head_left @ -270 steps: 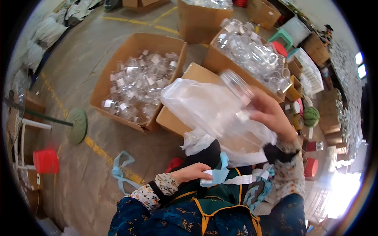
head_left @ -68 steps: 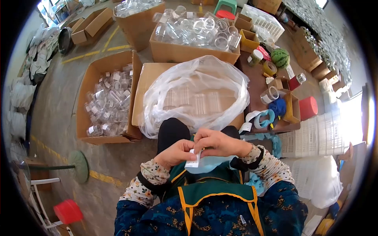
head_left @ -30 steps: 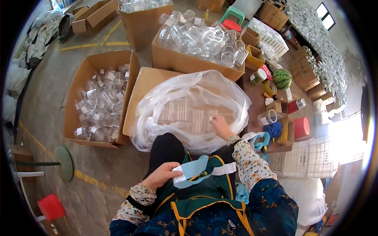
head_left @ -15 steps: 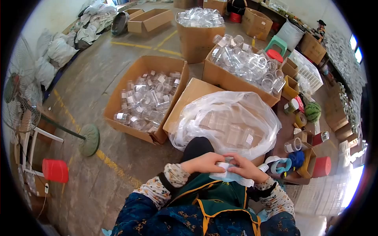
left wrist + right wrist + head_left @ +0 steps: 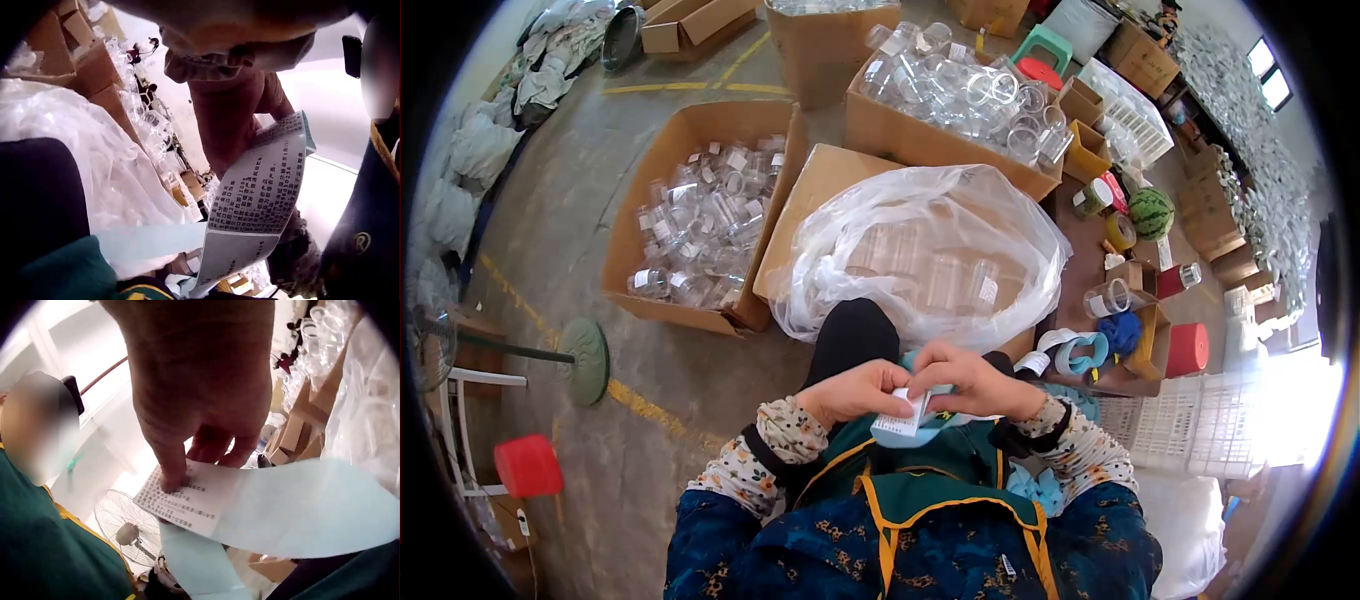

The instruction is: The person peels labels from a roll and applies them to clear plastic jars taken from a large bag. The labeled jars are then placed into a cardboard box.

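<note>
Both hands meet over the lap at a strip of printed white labels (image 5: 903,415) on pale blue backing paper (image 5: 300,506). My left hand (image 5: 855,391) pinches the strip from the left. The thumb and fingers of my right hand (image 5: 970,382) pinch a label at the strip's end. Rows of small print show on the labels in the left wrist view. Just beyond the knees lies an open clear plastic bag (image 5: 825,235) with several clear jars (image 5: 945,280) lying in it. A jar at their right end (image 5: 984,287) bears a white label.
A carton (image 5: 632,215) of labelled jars stands left of the bag; another carton (image 5: 960,150) of clear jars is behind it. On a brown table (image 5: 1065,240) at right are a watermelon (image 5: 1150,213), tape roll (image 5: 1120,231) and blue paper loops (image 5: 1084,352). A fan base (image 5: 585,360) stands left.
A second ago my right hand was at a jar in the bag; it has since come back to the label strip beside the left hand. That jar now shows a label. The head view has shifted.
</note>
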Available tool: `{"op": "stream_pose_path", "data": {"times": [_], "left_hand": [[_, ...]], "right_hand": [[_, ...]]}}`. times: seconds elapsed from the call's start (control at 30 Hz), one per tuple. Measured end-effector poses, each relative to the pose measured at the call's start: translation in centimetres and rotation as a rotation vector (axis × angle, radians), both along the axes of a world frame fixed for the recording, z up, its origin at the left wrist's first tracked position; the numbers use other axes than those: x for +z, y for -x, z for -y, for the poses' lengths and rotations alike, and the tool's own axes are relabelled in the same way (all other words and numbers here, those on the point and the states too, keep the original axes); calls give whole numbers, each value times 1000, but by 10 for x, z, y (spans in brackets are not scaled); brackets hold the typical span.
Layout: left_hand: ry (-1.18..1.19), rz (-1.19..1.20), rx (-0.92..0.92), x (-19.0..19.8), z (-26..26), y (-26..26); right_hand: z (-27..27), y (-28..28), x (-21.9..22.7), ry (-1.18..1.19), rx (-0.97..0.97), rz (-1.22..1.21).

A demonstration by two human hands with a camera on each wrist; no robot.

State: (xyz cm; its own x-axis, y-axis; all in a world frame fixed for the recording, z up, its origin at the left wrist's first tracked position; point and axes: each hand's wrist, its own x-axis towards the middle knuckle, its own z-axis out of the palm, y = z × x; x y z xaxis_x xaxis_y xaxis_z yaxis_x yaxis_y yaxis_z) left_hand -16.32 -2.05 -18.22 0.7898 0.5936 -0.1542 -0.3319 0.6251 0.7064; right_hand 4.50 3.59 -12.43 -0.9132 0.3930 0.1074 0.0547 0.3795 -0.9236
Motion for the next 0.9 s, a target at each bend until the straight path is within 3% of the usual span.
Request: {"op": "stream_pose_path", "data": {"times": [0.2, 0.27, 0.33, 0.4, 0.5, 0.57, 0.6, 0.67, 0.77, 0.9], "left_hand": [[201, 113, -11, -28, 7, 2], [223, 108, 26, -33, 6, 6], [254, 20, 148, -37, 1, 14], [255, -21, 201, -51, -1, 25], [333, -62, 290, -77, 5, 34], [353, -68, 264, -80, 6, 35], [369, -79, 242, -80, 6, 35], [365, -73, 227, -76, 5, 32], [339, -68, 196, -74, 3, 30], [335, -82, 181, -72, 4, 32]], "right_hand": [[2, -2, -28, 276, -17, -121], [2, -4, -38, 467, -178, -250], [-11, -10, -46, 459, -222, -320], [-34, -13, -47, 911, -637, -706], [-101, -42, -74, 849, -640, -679], [-142, -57, -107, 354, -635, 172], [-155, -56, -123, 355, -637, 176], [-173, -48, -153, -364, -337, 564], [-188, -39, -198, -407, -279, 667], [-188, -30, -213, -506, -281, 780]]}}
